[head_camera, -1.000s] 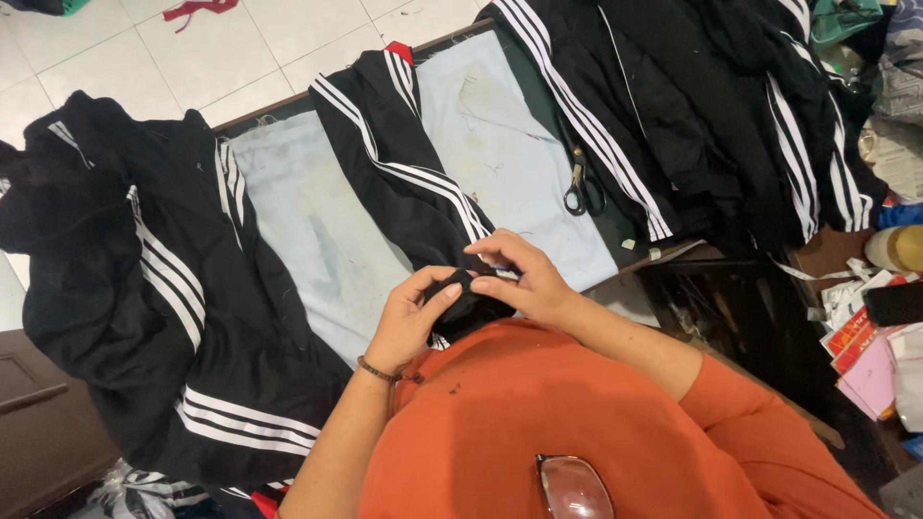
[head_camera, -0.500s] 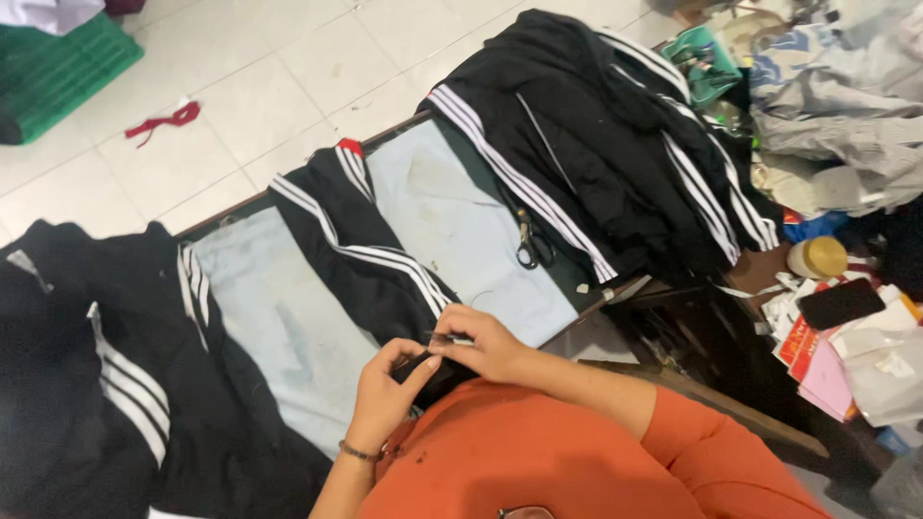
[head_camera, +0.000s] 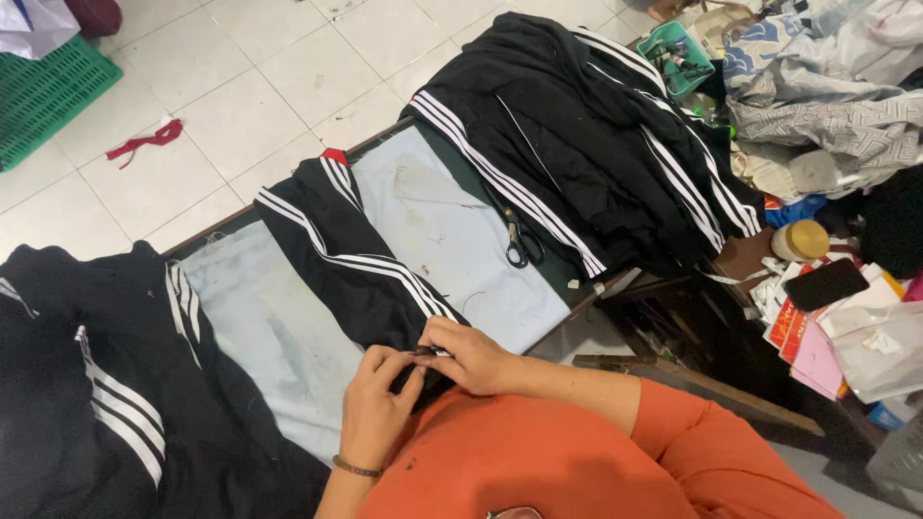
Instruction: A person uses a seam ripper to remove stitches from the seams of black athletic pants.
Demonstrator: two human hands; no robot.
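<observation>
Your hands met at the near edge of the table [head_camera: 452, 250], the left hand [head_camera: 377, 411] just left of the right hand [head_camera: 473, 356], both on a garment [head_camera: 346, 259] that lay across the table's middle. Scissors [head_camera: 522, 245] lay to its right, beside a pile of garments [head_camera: 586, 135] over the right end. Another heap [head_camera: 96, 384] covered the left end.

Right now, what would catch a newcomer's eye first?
The two hands, left hand and right hand, pinch a black white-striped garment at the near table edge. Black scissors lie on the pale blue table cover, and a green crate sits on the floor, top left.
</observation>
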